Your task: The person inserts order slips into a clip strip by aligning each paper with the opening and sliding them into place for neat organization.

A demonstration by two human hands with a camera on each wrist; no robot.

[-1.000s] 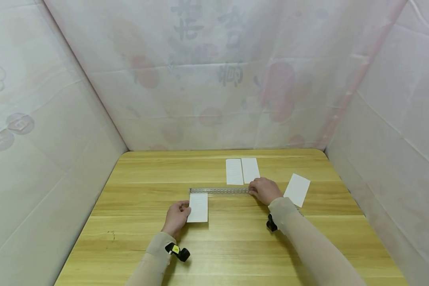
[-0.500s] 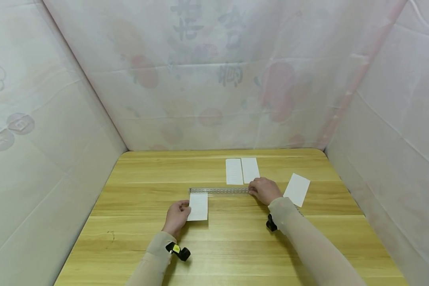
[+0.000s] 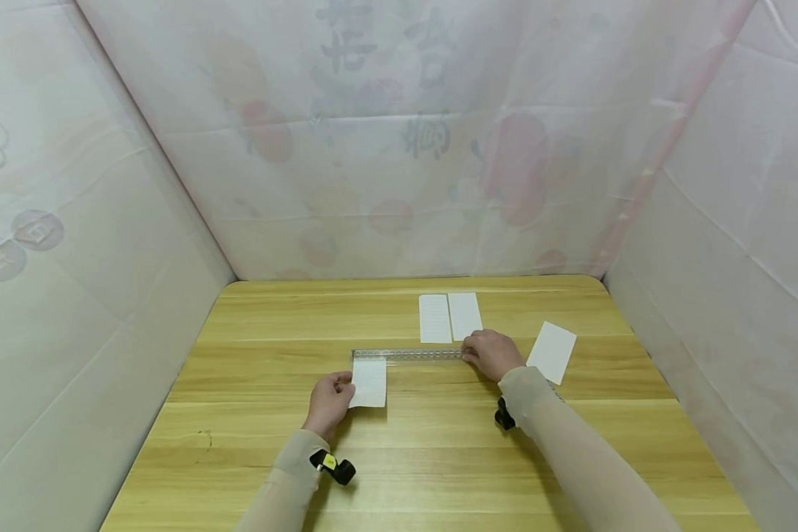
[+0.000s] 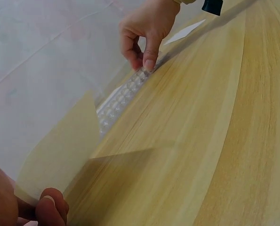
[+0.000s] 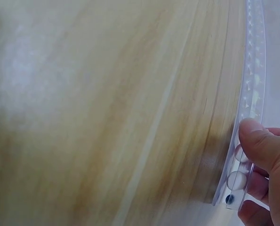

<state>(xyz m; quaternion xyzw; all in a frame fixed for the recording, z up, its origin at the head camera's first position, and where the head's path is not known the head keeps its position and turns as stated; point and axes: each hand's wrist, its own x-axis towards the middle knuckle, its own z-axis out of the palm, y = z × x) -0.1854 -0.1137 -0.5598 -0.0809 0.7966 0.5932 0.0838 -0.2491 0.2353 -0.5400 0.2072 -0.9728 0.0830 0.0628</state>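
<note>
My left hand (image 3: 329, 403) pinches the lower left edge of a small sheet of lined white paper (image 3: 370, 384) between thumb and fingers. The left wrist view shows this sheet (image 4: 60, 146) tilted up at my fingers, its shadow on the wood. Its far edge meets a long clear plastic ruler (image 3: 425, 355), which overlaps it at the left end. My right hand (image 3: 495, 353) grips the ruler's right end. Seen from the right wrist, the thumb lies on top of the ruler (image 5: 252, 84) near round holes, with fingers curled underneath.
Two white sheets, a lined one (image 3: 435, 319) and a plain one (image 3: 465, 317), lie side by side beyond the ruler. Another white sheet (image 3: 553, 353) lies askew to the right of my right hand. Fabric walls (image 3: 399, 244) enclose the wooden table (image 3: 273, 318) at back and sides.
The sheet's near edge has risen slightly and shifted away from me in my left hand's pinch. The ruler and my right hand have stayed in place.
</note>
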